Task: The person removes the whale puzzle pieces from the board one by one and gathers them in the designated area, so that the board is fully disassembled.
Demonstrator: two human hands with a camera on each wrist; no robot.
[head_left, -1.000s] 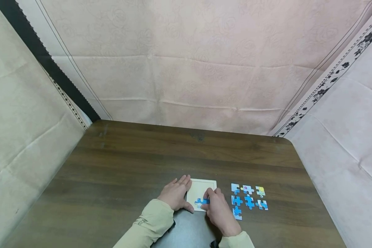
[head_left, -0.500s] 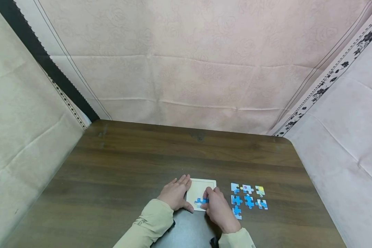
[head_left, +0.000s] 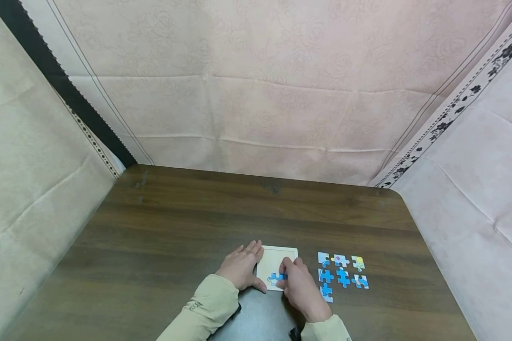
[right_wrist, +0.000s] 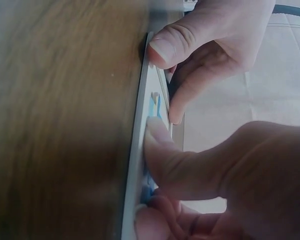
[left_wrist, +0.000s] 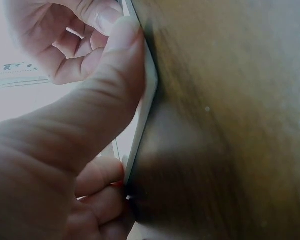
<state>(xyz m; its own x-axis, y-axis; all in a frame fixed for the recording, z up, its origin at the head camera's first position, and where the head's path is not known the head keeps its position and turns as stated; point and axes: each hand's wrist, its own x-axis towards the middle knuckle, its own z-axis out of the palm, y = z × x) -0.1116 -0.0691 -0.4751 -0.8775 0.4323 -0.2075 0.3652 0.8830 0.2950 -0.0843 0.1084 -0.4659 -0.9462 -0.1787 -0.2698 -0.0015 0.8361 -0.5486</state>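
Note:
A square cream puzzle tray lies on the table. My left hand rests on its left side, fingers extended across the left edge and thumb at the near-left corner. Inside the tray, near its front, lies a blue-and-white puzzle piece. My right hand is over the tray's front right, thumb and fingers curled around a mostly hidden blue puzzle piece. In the right wrist view, the right thumb presses low against the tray surface beside blue patches.
Right of the tray, several loose puzzle pieces lie in rough rows, blue, white and one partly yellow. The brown wooden table extends around them. Pale patterned cloth hangs behind and at both sides.

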